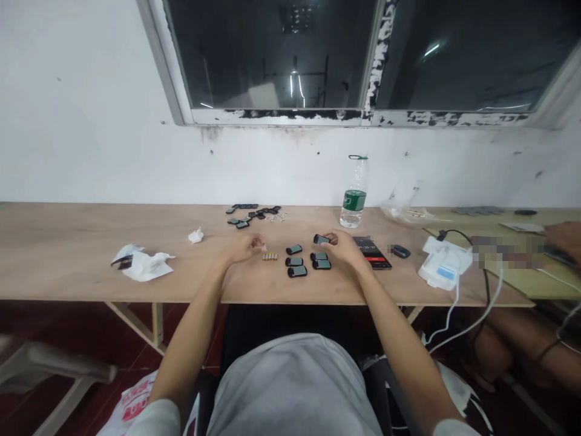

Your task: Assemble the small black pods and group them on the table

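Note:
My right hand (341, 245) pinches a small black rounded piece with a grey panel (321, 239), tilted slightly above the table. Below and left of it lie several like pieces, among them one black piece (294, 249) and another (297, 272), in two loose columns. My left hand (249, 247) has its fingers closed together; a tiny pale bit seems to show at the fingertips, too small to name. Just beneath those fingertips sits a short row of small yellowish, shiny parts (269, 257).
Farther back are more black pieces (242, 224) and white bits. Crumpled tissue (149, 265) lies left. On the right stand a water bottle (353, 203), a phone (373, 253), a black fob-like object (400, 251) and a white box (442, 263) with cables. Another person's hand (565, 239) is far right.

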`<state>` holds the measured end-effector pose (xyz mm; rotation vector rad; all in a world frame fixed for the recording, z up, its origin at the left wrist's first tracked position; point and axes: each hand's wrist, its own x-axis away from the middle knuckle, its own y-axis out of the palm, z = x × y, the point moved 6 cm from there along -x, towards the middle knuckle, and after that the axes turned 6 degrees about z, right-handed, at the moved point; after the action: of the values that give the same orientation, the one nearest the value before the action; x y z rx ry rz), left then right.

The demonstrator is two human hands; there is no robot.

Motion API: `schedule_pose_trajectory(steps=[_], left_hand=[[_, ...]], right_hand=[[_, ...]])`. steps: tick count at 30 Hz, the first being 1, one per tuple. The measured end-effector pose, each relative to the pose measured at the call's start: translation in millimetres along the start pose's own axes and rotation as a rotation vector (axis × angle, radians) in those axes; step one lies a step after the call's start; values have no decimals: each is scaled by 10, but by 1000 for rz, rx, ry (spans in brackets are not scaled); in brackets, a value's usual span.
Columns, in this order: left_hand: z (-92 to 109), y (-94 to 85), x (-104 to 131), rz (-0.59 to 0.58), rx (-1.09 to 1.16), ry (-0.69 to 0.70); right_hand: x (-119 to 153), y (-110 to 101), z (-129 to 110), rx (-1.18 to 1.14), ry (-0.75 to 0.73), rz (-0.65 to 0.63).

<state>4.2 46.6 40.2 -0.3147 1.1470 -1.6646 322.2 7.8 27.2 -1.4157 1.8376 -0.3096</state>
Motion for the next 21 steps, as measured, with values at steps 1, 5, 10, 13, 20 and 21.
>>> schedule_pose_trajectory(steps=[1,5,10,13,20,21], left_hand=[[107,-2,11,18,22,21],[593,55,77,35,49,138],[1037,96,170,102,102,305],[1114,104,196,129,104,339],[1138,79,205,161,93,363],[1131,69,203,173,84,355]], right_hand=[[12,5,-74,-77,-26,-6],[81,56,-330,-316,-63,-57],[175,132,-596,-493,-101,-137],[215,143,-689,-541,-92,-161],[255,144,-760,-583,-79,-211],[253,140,-759,-580,-74,-205]])
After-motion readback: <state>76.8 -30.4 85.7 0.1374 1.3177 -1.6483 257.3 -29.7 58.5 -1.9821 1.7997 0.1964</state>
